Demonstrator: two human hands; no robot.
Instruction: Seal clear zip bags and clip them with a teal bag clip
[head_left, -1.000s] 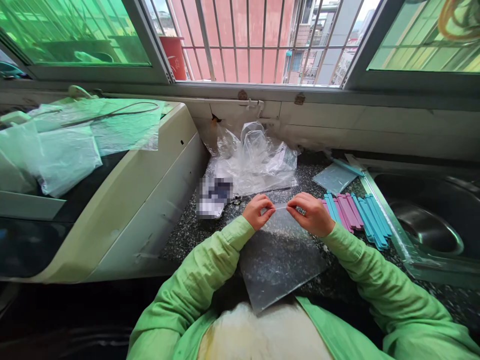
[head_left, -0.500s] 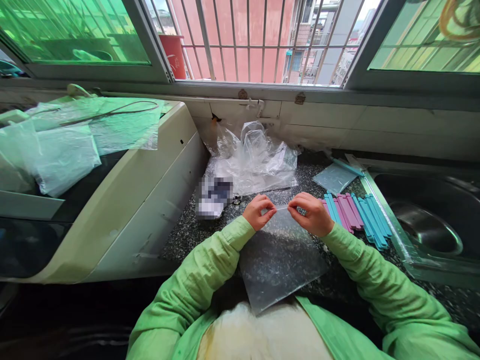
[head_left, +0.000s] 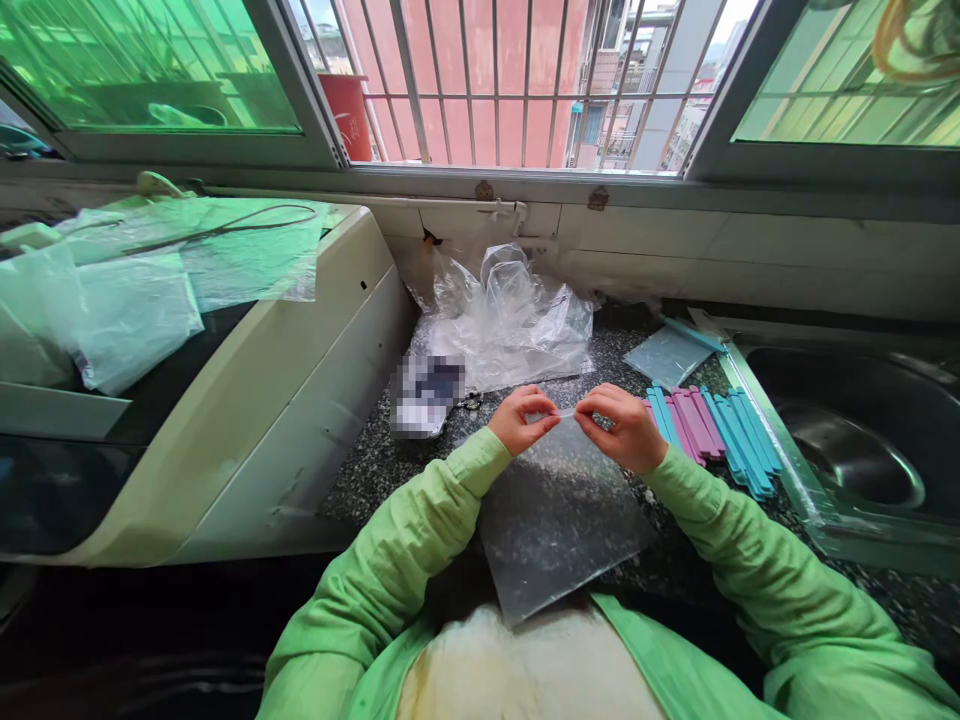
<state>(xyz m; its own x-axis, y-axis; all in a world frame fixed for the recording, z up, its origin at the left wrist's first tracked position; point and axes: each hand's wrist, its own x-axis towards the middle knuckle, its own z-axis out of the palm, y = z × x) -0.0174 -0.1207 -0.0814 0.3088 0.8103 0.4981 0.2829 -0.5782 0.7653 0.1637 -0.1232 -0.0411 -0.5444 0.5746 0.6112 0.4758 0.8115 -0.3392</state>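
A clear plastic bag (head_left: pixel 566 520) lies flat over the dark speckled counter, its near corner hanging toward my body. My left hand (head_left: pixel 523 419) pinches its far edge between thumb and fingers. Close beside it, my right hand (head_left: pixel 619 427) pinches the same edge, and a short whitish strip of the bag's edge shows between the two. Just right of my right hand lie several pink bag-sealing clips (head_left: pixel 697 424) and several blue clips (head_left: pixel 744 440), which look like long narrow plastic strips.
A crumpled heap of clear plastic (head_left: pixel 517 315) lies at the back. Left of my hands is a blurred-out object (head_left: pixel 429 397). A small clear packet (head_left: pixel 667 356) rests by the metal sink (head_left: pixel 847 440). A large cream-coloured machine (head_left: pixel 300 420) borders the left side.
My left hand has shifted slightly right along the bag's edge, closer to the right hand. My right hand stays nearly still, and the bag has hardly moved.
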